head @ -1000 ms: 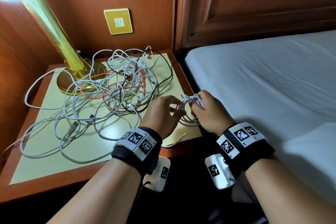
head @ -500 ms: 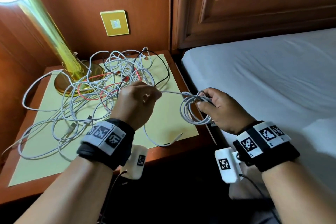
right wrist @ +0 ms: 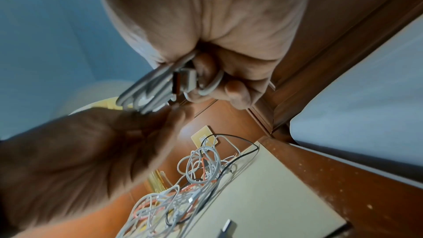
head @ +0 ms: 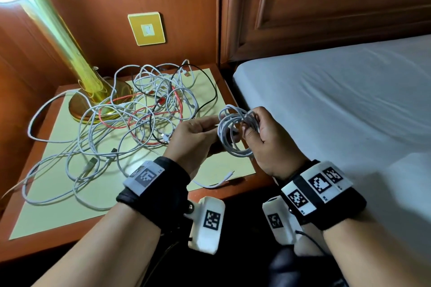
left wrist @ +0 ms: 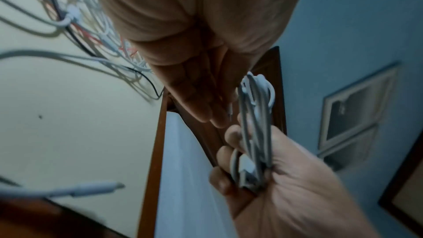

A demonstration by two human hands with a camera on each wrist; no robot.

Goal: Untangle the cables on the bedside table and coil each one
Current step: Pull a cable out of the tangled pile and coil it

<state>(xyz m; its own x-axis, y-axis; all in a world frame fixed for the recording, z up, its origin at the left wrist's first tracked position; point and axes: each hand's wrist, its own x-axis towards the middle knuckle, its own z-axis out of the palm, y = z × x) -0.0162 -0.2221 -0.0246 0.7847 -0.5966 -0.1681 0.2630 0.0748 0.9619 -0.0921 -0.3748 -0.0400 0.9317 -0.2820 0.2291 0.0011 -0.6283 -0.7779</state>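
Far left: brass lamp (head: 77,72) stood on the tabletop (head: 58,196), base ringed by stray white cable. Just right of it sprawled the tangle (head: 142,114), white, red and black cables looped over one another across the pale mat, reaching from the lamp base toward the tabletop's right edge. Loose white cable end (head: 224,179) lay apart near the front right corner, plug pointing toward the bed. On the wall behind, a yellow switch plate (head: 147,28).

Moving right: left hand (head: 194,137) hovered above the tabletop's right edge, fingers (left wrist: 201,100) stretched out nearly straight and close together, tips touching the coil's near side. No grip seen from the left wrist view, just contact; a small plug tip showed beside those fingertips.

Next over: white coil (head: 235,133), several loops bunched together, hung upright in the air between the 2 hands, above the tabletop's right edge.

Then the right hand (head: 270,142), fingers (left wrist: 228,153) curled hard round the bundled loops, clamped on them with a white connector tucked inside the grip, confirmed in the right wrist view.

Far right: bed (head: 338,105) with a white sheet, wooden headboard (head: 338,2) behind.
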